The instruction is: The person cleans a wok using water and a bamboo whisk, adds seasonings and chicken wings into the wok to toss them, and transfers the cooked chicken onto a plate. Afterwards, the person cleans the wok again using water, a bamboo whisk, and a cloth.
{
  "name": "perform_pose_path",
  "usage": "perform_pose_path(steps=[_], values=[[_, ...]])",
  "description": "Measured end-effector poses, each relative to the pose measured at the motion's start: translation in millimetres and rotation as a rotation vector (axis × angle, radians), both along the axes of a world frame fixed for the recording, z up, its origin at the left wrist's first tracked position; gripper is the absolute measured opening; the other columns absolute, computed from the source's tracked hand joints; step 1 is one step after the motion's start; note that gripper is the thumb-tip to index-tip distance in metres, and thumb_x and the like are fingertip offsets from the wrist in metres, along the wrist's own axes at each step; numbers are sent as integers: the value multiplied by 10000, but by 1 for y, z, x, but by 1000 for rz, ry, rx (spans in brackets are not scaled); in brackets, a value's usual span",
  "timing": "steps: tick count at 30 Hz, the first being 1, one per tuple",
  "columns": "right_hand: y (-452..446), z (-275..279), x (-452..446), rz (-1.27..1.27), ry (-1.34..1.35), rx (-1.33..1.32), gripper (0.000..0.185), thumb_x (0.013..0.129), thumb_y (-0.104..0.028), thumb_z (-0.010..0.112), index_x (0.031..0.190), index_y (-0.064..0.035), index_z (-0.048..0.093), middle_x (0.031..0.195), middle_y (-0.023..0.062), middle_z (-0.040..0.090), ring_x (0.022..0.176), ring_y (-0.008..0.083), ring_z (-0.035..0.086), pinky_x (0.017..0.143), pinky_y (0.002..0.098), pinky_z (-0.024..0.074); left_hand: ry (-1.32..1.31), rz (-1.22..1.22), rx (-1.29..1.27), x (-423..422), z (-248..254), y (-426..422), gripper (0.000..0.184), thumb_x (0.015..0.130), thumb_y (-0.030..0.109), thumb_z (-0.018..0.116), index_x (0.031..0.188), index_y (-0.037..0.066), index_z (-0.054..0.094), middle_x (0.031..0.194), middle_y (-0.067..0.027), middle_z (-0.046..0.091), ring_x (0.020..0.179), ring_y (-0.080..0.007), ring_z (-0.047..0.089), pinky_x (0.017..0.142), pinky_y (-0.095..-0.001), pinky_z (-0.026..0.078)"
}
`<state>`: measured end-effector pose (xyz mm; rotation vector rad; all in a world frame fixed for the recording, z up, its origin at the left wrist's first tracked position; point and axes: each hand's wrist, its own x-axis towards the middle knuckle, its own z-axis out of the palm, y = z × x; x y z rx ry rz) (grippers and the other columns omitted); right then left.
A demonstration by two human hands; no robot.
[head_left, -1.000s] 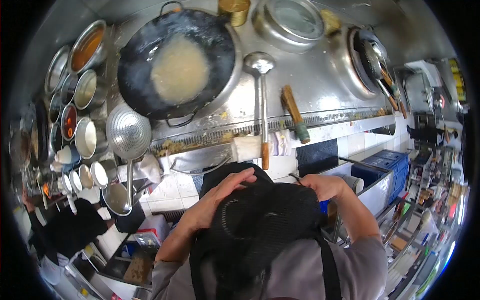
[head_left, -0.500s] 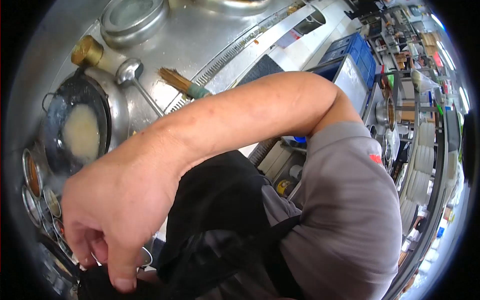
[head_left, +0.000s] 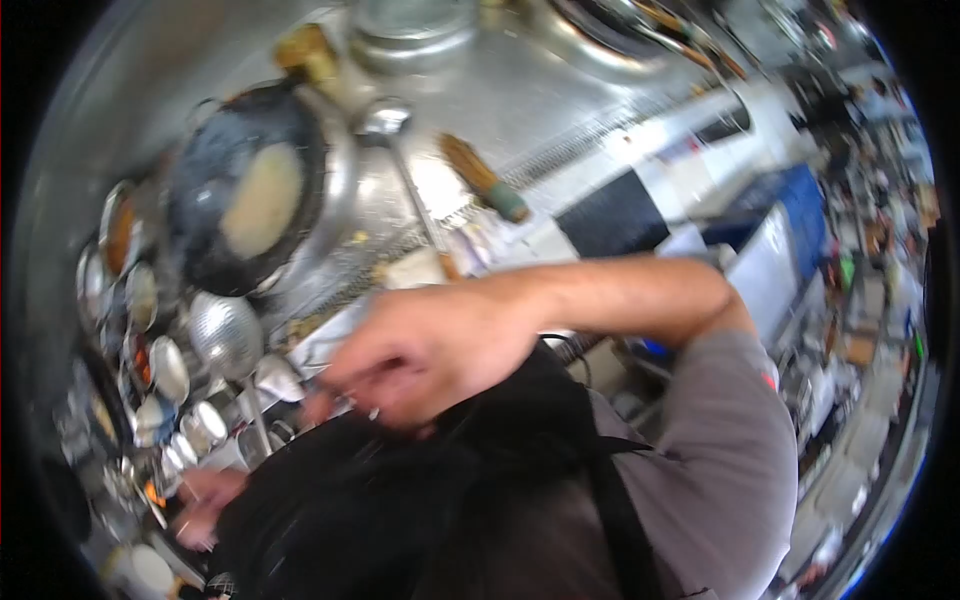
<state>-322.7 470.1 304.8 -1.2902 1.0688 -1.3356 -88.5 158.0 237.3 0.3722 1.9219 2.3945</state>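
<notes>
My right hand [head_left: 425, 350] reaches in from the right, in front of the black apron [head_left: 340, 500]. Its fingers look curled, but motion smears them, and I cannot make out anything held. At the lower left my left hand [head_left: 208, 505] shows beside the apron, also blurred. Ahead of them a dark wok [head_left: 195, 220] holds a pool of pale liquid [head_left: 265, 200]. Nearest my right hand lies a ladle [head_left: 405, 185] on the steel stove top, its handle end close above the wrist. A perforated skimmer [head_left: 225, 335] rests between the wok and my hands.
Several metal bowls of ingredients [head_left: 143, 295] line the left side. A brush [head_left: 485, 180] lies on the stove, and a brass-coloured pot [head_left: 308, 52] stands behind the wok. Another pan [head_left: 600, 25] sits at the back. Blue crates [head_left: 800, 215] stand at the right.
My right hand has moved away from the lower left towards the middle, and its arm is lower in view. My left hand and the skimmer now show. The view has shifted.
</notes>
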Motion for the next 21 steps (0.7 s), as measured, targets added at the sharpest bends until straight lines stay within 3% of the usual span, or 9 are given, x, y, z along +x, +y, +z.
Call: perform_pose_path(steps=[2, 3, 4, 5, 6, 10, 12, 16, 21], values=[[12, -35, 7, 24, -222, 109, 260, 886, -11, 620, 1140, 42, 613, 951, 43, 661, 864, 85, 610, 830, 271, 514, -234, -247, -41, 33, -15, -41, 423, 902, 140, 671, 1296, 49, 549, 1129, -268, 613, 967, -277, 647, 816, -349, 527], [18, -46, 14, 31, -436, 189, 303, 941, -39, 600, 1235, 32, 588, 1074, 60, 684, 981, 72, 620, 786, 240, 508, 353, 495, -228, -5, 13, 75, 249, 864, 132, 729, 1061, 63, 592, 920, -251, 632, 750, -244, 627, 640, -330, 512], [20, -49, 16, 40, -468, 230, 328, 956, -20, 576, 1280, 33, 562, 1136, 58, 665, 1031, 75, 606, 835, 230, 499, 221, 704, -159, -17, 27, 116, 243, 829, 109, 764, 908, 59, 539, 856, -216, 617, 712, -226, 594, 616, -327, 486], [22, -53, 16, 51, -500, 279, 355, 971, -2, 551, 1325, 35, 536, 1197, 55, 647, 1081, 78, 592, 884, 219, 490, 217, 605, -150, -6, 15, 112, 346, 819, 215, 799, 990, 20, 569, 886, -228, 620, 731, -251, 602, 643, -325, 492], [20, -57, 16, 77, -515, 276, 353, 980, 0, 539, 1332, 31, 537, 1232, 76, 638, 1115, 88, 585, 933, 222, 473, 347, -95, 105, -17, -7, 60, 644, 778, 447, 822, 1117, -35, 564, 1011, -274, 607, 852, -280, 615, 755, -353, 501], [25, -54, 3, 87, -362, 401, 392, 995, -145, 547, 1327, 62, 541, 1185, 88, 656, 1015, 87, 619, 908, 253, 478, 333, 64, 103, -26, -28, 81, 1006, 689, 684, 756, 1258, -109, 507, 1171, -319, 556, 988, -340, 613, 882, -403, 484], [27, -48, 0, 37, -796, 684, 420, 964, -246, 605, 1263, 48, 601, 1122, 81, 677, 973, 103, 631, 869, 240, 482, 241, -148, 317, -48, -24, 87, 1174, 637, 815, 637, 1336, -113, 468, 1321, -340, 462, 1117, -394, 574, 970, -438, 446], [30, -54, 6, -182, -482, 652, 317, 905, -347, 688, 936, -31, 696, 898, 31, 678, 777, 92, 631, 726, 232, 517, 33, -131, 401, -69, -24, 104, 1199, 674, 876, 501, 1350, -115, 482, 1343, -337, 465, 1155, -419, 565, 982, -438, 451], [28, -39, 8, -270, -523, 637, 323, 906, -362, 700, 923, -41, 668, 887, 28, 667, 775, 91, 611, 709, 239, 514, -149, -95, 84, -78, 23, 113, 1044, 754, 829, 489, 1151, -125, 640, 1192, -303, 598, 1076, -360, 617, 978, -380, 449]])
